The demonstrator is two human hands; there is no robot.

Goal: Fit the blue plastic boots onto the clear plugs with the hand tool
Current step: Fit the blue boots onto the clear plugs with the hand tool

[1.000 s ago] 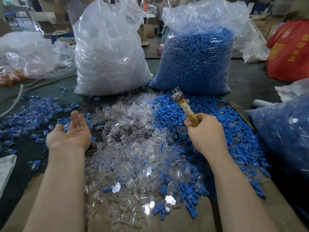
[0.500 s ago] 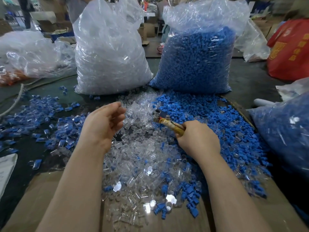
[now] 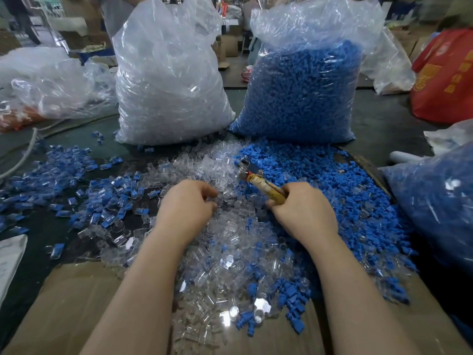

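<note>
A heap of clear plugs (image 3: 215, 254) covers the middle of the table, and loose blue boots (image 3: 340, 190) lie in a heap to its right. My right hand (image 3: 302, 211) grips the yellowish handle of the hand tool (image 3: 261, 181), whose metal head points up and left over the edge of the blue heap. My left hand (image 3: 185, 210) lies palm down on the clear plugs with its fingers curled into them; whether they pinch a plug is hidden. Finished blue-and-clear pieces (image 3: 64, 175) are scattered at the left.
A big bag of clear plugs (image 3: 166, 80) and a big bag of blue boots (image 3: 302, 90) stand at the back. Another blue-filled bag (image 3: 435, 208) sits at the right edge. Brown cardboard (image 3: 71, 308) covers the near table. A red bag (image 3: 445, 75) is at far right.
My left hand went from open and palm up at the left to palm down on the clear plugs. The right hand lowered the tool from upright to a low slant.
</note>
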